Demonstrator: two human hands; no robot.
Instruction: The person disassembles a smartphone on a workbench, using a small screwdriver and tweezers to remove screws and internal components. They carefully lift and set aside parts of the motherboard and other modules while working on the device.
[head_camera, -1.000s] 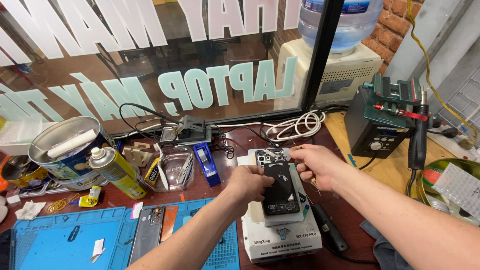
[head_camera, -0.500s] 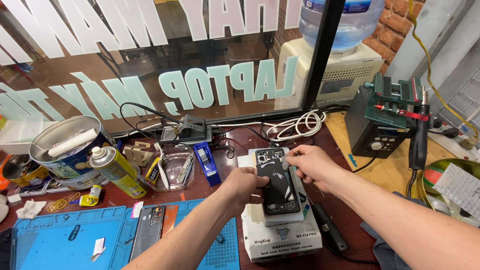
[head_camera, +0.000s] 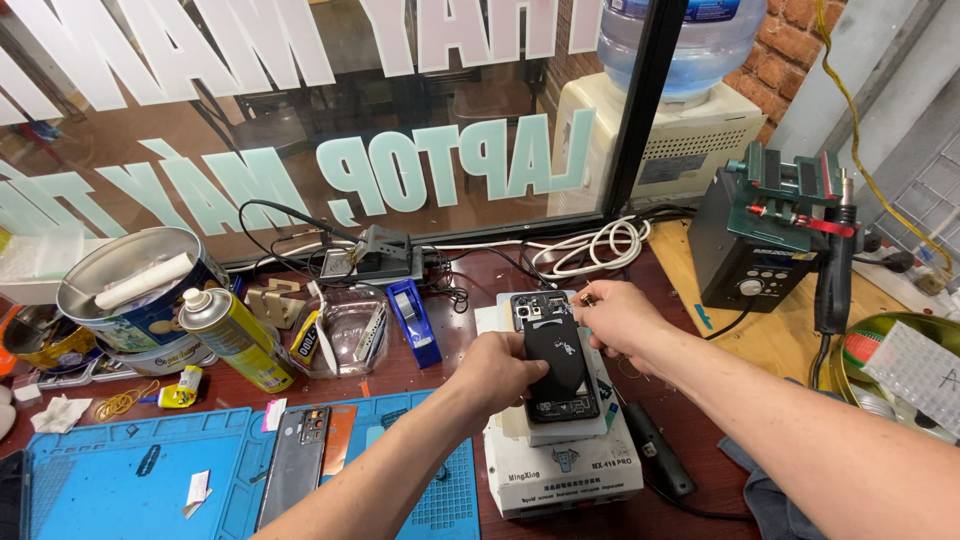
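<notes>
On top of a white heating box (head_camera: 560, 465) at the desk's middle: an opened phone (head_camera: 555, 360), back side up, black inner plate showing, camera end pointing away toward the window. Left hand (head_camera: 498, 372) curled against the phone's left edge, fingers closed on the side of the body, steadying it. Right hand (head_camera: 615, 318) at the upper right corner, thumb and forefinger pinched together, possibly on a small tool or part, too small to tell. Just left of the box, a blue work mat (head_camera: 120, 475) with a second phone (head_camera: 298, 460) lying flat on it. Farther left, a yellow spray can (head_camera: 232, 338) on its side, beside a round tin (head_camera: 135, 290). Behind the phone, a blue tape dispenser (head_camera: 415, 320) and a coil of white cable (head_camera: 595, 245). Off to the right, a black hot-air station (head_camera: 755, 250) on the wooden bench.
</notes>
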